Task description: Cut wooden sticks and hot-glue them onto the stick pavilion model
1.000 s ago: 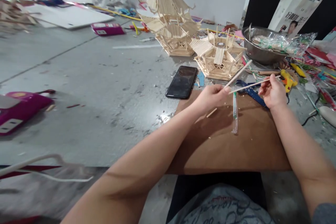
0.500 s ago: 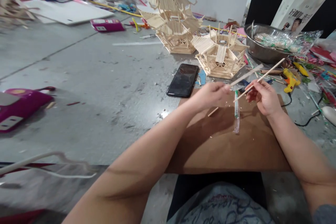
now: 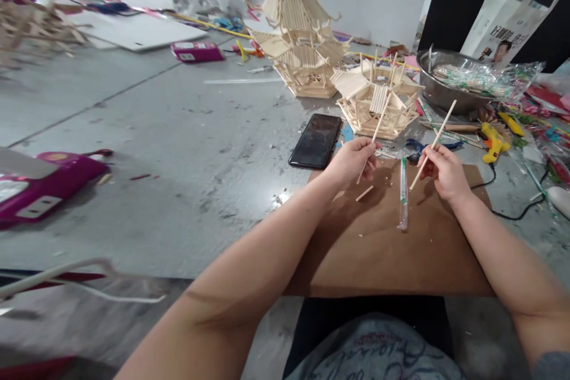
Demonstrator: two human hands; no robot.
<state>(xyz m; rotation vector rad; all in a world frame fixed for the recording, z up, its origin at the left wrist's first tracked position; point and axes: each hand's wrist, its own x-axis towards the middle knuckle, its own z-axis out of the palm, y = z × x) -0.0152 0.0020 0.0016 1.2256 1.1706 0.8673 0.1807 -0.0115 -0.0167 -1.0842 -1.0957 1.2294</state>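
My left hand [image 3: 354, 160] is closed around a thin wooden stick [image 3: 382, 117], which slants up and away. In my right hand [image 3: 445, 171] a second wooden stick [image 3: 434, 145] is pinched between thumb and fingers, tilted the same way. Both hands hover over a brown board [image 3: 378, 267]. Between them an empty-looking plastic wrapper with green print [image 3: 403, 190] lies on the board, and a short cut piece of stick [image 3: 364, 193] rests left of it. Just beyond stands a low stick-built model [image 3: 378, 98], with a taller tiered pagoda model [image 3: 303, 41] behind it.
A black phone [image 3: 315, 141] lies left of the board. Blue-handled pliers [image 3: 416, 145] and a yellow glue gun [image 3: 493, 141] sit to the right. A metal bowl [image 3: 440, 92] holds wrapped sticks. Purple power strips [image 3: 53, 184] lie at the left.
My hands have moved apart. The left hand has drawn back left, its stick now steeper. The right hand's stick is also more upright. The view has shifted slightly.
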